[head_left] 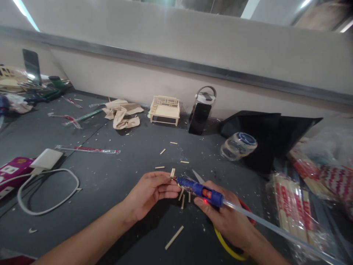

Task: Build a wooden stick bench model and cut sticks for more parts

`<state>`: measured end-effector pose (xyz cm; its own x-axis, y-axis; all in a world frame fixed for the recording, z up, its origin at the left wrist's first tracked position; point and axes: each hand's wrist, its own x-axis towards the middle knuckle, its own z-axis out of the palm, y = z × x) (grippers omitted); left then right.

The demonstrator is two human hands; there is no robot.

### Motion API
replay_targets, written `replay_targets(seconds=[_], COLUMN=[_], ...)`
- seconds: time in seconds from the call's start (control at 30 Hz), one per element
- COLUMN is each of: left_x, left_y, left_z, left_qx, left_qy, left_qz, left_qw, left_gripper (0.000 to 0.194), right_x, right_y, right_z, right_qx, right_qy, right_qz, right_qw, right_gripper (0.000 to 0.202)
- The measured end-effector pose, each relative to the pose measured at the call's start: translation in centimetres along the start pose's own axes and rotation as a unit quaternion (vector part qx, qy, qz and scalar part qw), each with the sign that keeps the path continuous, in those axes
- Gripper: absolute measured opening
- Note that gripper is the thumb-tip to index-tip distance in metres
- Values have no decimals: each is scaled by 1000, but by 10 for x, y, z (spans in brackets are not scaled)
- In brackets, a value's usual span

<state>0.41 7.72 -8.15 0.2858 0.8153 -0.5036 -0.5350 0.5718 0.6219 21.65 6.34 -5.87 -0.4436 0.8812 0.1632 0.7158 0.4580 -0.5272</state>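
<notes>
My right hand (220,209) is wrapped round a blue hot glue gun (198,187), its red light lit and a long clear glue stick (256,217) running out of its back. The gun's nozzle meets a small wooden stick piece (173,173), which my left hand (154,187) pinches between thumb and fingers. Several short wooden pieces (183,201) lie on the dark table below the gun. Partly under my right hand are scissors (198,176) with red and yellow handles. Further back stands a miniature wooden bench (164,110) with a lattice back.
A phone (199,118) leans on a bottle at the back. To the right are a clear jar (238,146), a black sheet (256,136) and packs of wooden sticks (289,206). On the left, a white charger (47,161) with a cable sits in a purple power strip (16,171).
</notes>
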Motion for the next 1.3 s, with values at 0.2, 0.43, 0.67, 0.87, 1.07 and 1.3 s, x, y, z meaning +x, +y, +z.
replay_targets(seconds=[0.2, 0.43, 0.67, 0.87, 1.07, 1.3], left_x=[-1, -1, -1, -1, 1, 0], left_y=[1, 1, 1, 0, 0, 0], left_z=[0, -1, 0, -1, -1, -2], left_qx=[12, 28, 24, 16, 15, 7], left_qy=[3, 4, 3, 1, 0, -4], left_qz=[-8, -13, -8, -7, -4, 0], left_qw=[1000, 1000, 1000, 1000, 1000, 1000], left_gripper=[8, 10, 10, 9, 9, 8], right_x=[-3, -1, 0, -2, 0, -1], right_y=[3, 2, 0, 2, 1, 3], right_z=[2, 0, -1, -1, -2, -1], right_qx=[-14, 6, 21, 25, 25, 23], right_qy=[16, 6, -4, -9, -5, 7], right_qz=[-8, -16, -7, 3, 0, -5], right_qw=[1000, 1000, 1000, 1000, 1000, 1000], right_gripper=[17, 21, 22, 19, 20, 20])
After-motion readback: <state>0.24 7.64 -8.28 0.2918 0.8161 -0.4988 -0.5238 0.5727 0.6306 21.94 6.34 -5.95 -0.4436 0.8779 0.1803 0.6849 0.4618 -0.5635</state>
